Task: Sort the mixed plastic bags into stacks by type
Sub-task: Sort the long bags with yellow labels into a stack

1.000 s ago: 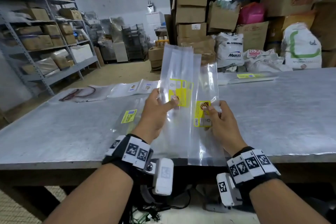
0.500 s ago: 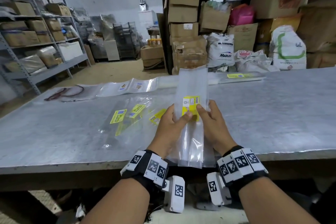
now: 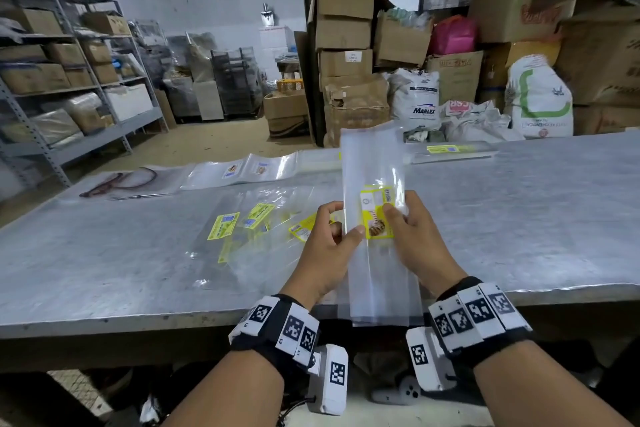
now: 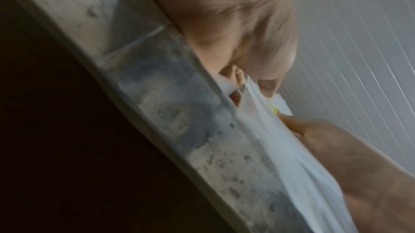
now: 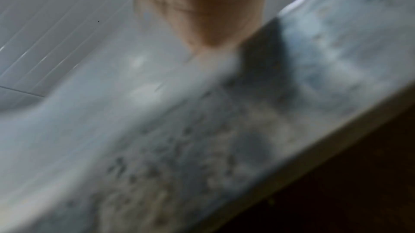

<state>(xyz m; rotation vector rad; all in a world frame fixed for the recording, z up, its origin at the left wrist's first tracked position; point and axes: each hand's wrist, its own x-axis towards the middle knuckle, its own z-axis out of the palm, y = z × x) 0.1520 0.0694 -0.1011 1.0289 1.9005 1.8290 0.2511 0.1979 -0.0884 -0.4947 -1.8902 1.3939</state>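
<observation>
- The held bags [image 3: 375, 218] are a thin bunch of long, narrow, clear plastic sleeves, standing nearly upright, with a yellow printed label [image 3: 377, 215] near mid-height that shows a small food picture and a barcode patch.
- Their top edge rises above the far edge of the counter [image 3: 519, 218] as seen from the head view; their bottom edge hangs past the counter's near edge, between the two wrists.
- The left hand [image 3: 329, 246] grips the bunch on its left side: the thumb [image 3: 355, 231] lies across the front beside the label, and the fingers [image 3: 329, 210] curl behind the plastic.
- The right hand [image 3: 414, 239] grips the right side, thumb pressed on the label's lower right part, the fingers wrapped round the back edge.
- In the left wrist view the left hand's fingers [image 4: 267, 84] pinch the white edge of the plastic, with the right hand [image 4: 336, 148] meeting it from below; the right wrist view is too blurred to show its fingers.
- Loose bags [image 3: 249, 225] with yellow labels lie flat and overlapping on the counter just left of the left hand, towards the near edge.
- A row of wider clear bags [image 3: 242, 170] with small picture labels lies along the far edge to the left.
- Another flat stack with a yellow label [image 3: 450, 151] lies at the far edge, right of the held bunch.
</observation>
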